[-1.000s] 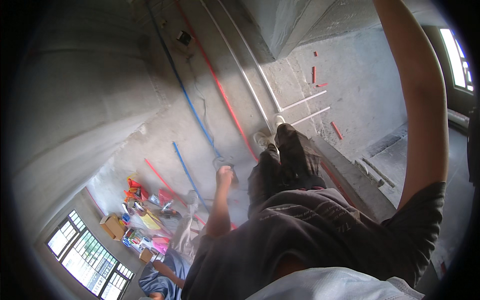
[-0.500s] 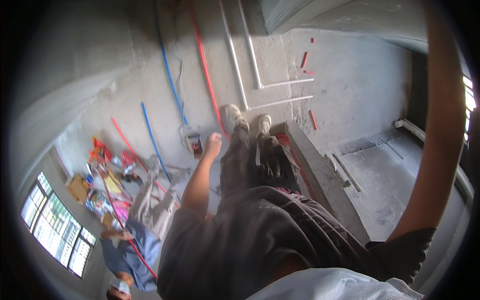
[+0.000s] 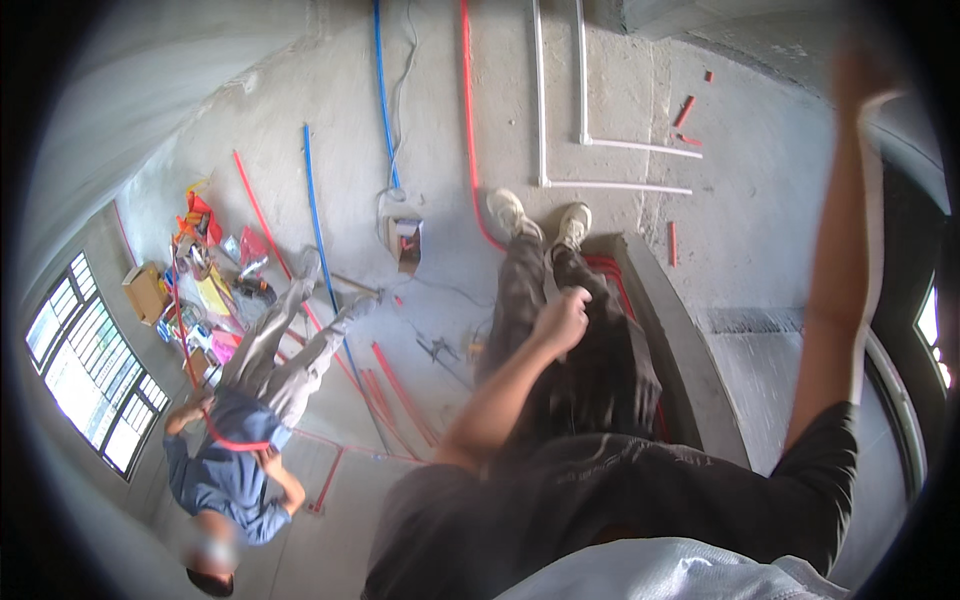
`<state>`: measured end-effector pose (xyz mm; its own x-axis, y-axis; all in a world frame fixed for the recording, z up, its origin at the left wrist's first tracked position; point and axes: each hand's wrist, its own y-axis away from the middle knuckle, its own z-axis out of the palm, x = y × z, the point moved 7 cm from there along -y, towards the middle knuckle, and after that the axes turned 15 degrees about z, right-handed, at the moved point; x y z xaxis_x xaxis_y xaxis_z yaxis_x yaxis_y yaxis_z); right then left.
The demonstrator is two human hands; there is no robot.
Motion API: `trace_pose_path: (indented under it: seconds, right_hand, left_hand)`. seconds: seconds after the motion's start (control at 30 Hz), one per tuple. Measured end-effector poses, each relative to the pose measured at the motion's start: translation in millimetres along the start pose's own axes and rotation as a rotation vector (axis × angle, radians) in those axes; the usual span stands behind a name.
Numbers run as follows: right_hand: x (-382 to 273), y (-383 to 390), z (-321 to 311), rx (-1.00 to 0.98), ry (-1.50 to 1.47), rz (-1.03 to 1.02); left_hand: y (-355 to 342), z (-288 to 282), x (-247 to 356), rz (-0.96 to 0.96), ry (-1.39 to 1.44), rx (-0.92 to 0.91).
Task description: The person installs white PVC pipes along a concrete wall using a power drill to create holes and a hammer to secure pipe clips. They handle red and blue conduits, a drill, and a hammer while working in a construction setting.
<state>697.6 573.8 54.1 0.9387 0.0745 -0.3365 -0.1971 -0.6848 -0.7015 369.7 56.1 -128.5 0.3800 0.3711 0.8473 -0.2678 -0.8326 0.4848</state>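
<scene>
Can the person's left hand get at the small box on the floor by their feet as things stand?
Probably not: the left hand, closed, sits at thigh height while the person stands upright, and the small box lies on the concrete floor well below.

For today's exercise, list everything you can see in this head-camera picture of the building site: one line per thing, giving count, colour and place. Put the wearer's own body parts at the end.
Blue pipes: two, blue, on the concrete floor, upper left.
Red pipes: several, red, along the floor, top centre and lower left.
White pipes: two, white, bent at right angles, top centre.
Small box: one, grey, on the floor beside the blue pipe.
Pile of supplies: one, mixed colours, left, near the window.
Concrete ledge: one, grey, right of the legs.
Co-worker: one, blue shirt, grey trousers, lower left.
Shoes: two, pale.
Left hand: fisted, empty, over the legs.
Right hand: raised, blurred, top right.
</scene>
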Motion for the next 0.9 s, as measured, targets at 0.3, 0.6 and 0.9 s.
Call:
trace_pose_path:
  seconds: [0.3,0.6,0.9]
  right_hand:
    - [19.3,779.0,236.8,-1.573,0.159,0.959]
    - [-2.0,910.7,286.6,-1.584,0.510,0.924]
    - [-16.9,920.7,293.1,-1.583,0.487,0.977]
  left_hand:
    - [-87.8,129.4,-211.9,0.137,0.172,-0.015]
    - [-110.8,101.9,-197.7,0.056,0.717,0.028]
    - [-117.6,83.2,-221.4,0.078,0.418,-0.066]
